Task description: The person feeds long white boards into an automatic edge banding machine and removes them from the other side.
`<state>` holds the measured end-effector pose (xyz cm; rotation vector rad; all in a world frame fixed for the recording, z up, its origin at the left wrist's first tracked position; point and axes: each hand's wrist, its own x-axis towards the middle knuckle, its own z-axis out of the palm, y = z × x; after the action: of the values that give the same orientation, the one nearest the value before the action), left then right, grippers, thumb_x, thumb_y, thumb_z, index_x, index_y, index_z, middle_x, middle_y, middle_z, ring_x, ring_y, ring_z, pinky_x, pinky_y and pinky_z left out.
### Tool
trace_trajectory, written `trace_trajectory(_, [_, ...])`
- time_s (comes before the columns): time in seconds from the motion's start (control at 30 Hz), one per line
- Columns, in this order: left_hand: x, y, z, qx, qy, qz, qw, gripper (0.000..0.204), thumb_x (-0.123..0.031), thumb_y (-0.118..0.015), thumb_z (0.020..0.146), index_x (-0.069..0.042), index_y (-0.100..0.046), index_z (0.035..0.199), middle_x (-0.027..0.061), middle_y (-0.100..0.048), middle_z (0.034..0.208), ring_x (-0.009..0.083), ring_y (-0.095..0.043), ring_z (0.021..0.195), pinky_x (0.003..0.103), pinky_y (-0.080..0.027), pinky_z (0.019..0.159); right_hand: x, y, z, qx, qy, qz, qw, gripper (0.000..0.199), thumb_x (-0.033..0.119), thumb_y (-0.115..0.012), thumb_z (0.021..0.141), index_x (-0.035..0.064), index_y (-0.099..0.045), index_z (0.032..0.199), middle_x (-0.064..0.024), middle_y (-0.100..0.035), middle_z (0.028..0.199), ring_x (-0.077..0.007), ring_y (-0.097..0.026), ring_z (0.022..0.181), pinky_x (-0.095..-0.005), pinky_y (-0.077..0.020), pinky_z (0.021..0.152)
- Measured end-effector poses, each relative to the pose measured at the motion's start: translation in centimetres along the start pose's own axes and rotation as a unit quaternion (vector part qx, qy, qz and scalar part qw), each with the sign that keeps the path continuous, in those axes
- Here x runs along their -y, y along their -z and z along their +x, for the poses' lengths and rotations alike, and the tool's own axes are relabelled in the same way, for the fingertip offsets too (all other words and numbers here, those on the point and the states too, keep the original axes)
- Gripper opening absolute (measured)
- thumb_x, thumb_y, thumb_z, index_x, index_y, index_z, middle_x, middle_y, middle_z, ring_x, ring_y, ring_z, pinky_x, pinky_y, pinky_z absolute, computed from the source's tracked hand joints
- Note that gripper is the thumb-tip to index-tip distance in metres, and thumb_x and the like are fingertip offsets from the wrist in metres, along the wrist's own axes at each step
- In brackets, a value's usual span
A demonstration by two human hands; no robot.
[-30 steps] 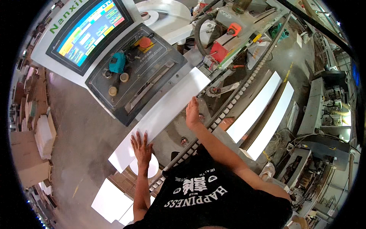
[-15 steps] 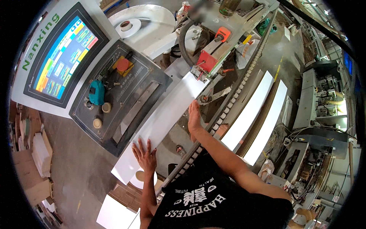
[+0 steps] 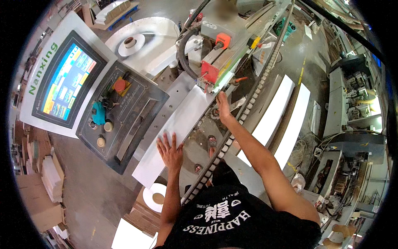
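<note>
A long white panel [image 3: 176, 120] lies lengthwise on the grey metal bed of a machine, its far end beneath the machine's front parts. My left hand [image 3: 171, 151] rests flat on the near part of the panel, fingers spread. My right hand [image 3: 224, 107] is at the panel's far right edge, beside the machine's infeed, fingers stretched out and close together. Whether it touches the edge I cannot tell. Just beyond it are a red block [image 3: 209, 72] and an orange knob [image 3: 222, 40].
Left of the panel stands a control console with a lit screen [image 3: 68, 83] and a red button [image 3: 120, 86]. A toothed conveyor track [image 3: 248, 112] runs along my right side. White strips [image 3: 292, 126] lie beyond it. A white roll [image 3: 154, 197] sits below my left forearm.
The white panel has slid away from me, farther into the machine. Both hands have moved forward along with it, and the whole view has shifted a little.
</note>
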<state>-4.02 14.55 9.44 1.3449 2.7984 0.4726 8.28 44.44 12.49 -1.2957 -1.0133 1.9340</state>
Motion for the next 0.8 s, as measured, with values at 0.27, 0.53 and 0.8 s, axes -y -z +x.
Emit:
trace_trajectory(0.27, [0.9, 1.2, -1.0, 0.033, -0.115, 0.055, 0.991, 0.063, -0.037, -0.061, 0.102, -0.015, -0.042, 0.158, 0.0138, -0.030, 0.168, 0.0408, -0.023, 0.155, 0.052, -0.019, 0.127, -8.9, 8.6, -5.4, 0.051, 0.397, -0.512, 0.760, 0.058, 0.052, -0.063, 0.100, 0.0037, -0.059, 0.132, -0.0204, -0.060, 0.133, -0.0349, -0.054, 0.132, -0.0510, -0.0436, 0.111])
trace_trajectory(0.53, [5.1, 1.2, -4.1, 0.036, -0.112, 0.036, 0.992, 0.059, -0.020, -0.061, 0.101, -0.006, -0.043, 0.155, 0.0208, -0.034, 0.165, 0.0448, -0.032, 0.151, 0.053, -0.026, 0.125, -10.5, 8.8, -10.0, 0.079, 0.344, -0.558, 0.751, 0.042, 0.048, -0.069, 0.094, 0.0086, -0.075, 0.109, -0.0140, -0.071, 0.110, -0.0347, -0.065, 0.108, -0.0507, -0.0515, 0.094])
trace_trajectory(0.8, [-0.8, -1.2, 0.4, -0.001, -0.121, 0.009, 0.993, 0.056, -0.019, -0.061, 0.101, -0.002, -0.046, 0.152, 0.0229, -0.036, 0.163, 0.0484, -0.031, 0.150, 0.054, -0.025, 0.125, -9.9, 8.4, -10.1, 0.057, 0.353, -0.547, 0.756, 0.028, 0.038, -0.074, 0.090, 0.0100, -0.076, 0.091, -0.0104, -0.071, 0.083, -0.0310, -0.068, 0.079, -0.0469, -0.0554, 0.071])
